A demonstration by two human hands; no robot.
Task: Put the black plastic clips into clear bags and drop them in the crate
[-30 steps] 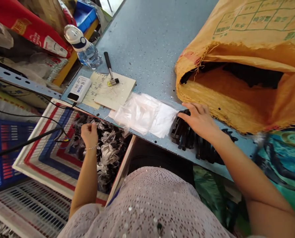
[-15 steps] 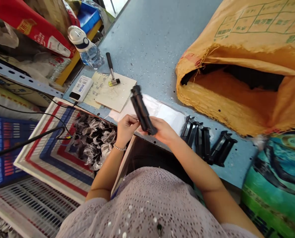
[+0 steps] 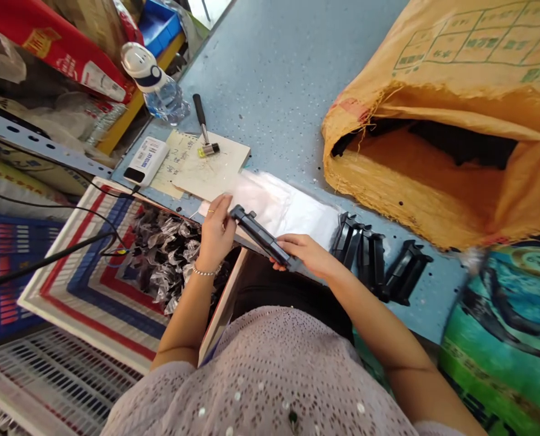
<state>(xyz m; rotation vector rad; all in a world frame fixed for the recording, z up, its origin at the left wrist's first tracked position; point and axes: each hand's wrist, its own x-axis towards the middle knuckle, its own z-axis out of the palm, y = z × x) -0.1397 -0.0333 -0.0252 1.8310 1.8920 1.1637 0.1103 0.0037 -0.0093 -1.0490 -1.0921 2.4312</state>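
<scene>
My right hand (image 3: 306, 253) grips the lower end of a long black plastic part (image 3: 261, 235), which slants up and left over the table's front edge. Close to the part's upper end is my left hand (image 3: 217, 233), fingers bent and drawn together at the left end of a stack of thin white plastic sheets or bags (image 3: 292, 209). What its fingertips pinch, if anything, is too small to make out. More black plastic parts (image 3: 372, 257) of a similar shape lie in a row to the right of the stack.
An open orange woven sack (image 3: 433, 188) with black contents lies at the right. A small hammer (image 3: 201, 121) rests on cardboard (image 3: 219, 169) beside a white device (image 3: 146, 160) and a water bottle (image 3: 158, 91). Below left, a crate (image 3: 65, 272) holds black pieces in clear wrapping.
The black part has come down and tilted further left in my right hand. My left hand has moved left and up, away from the part's lower end to the end of the white stack.
</scene>
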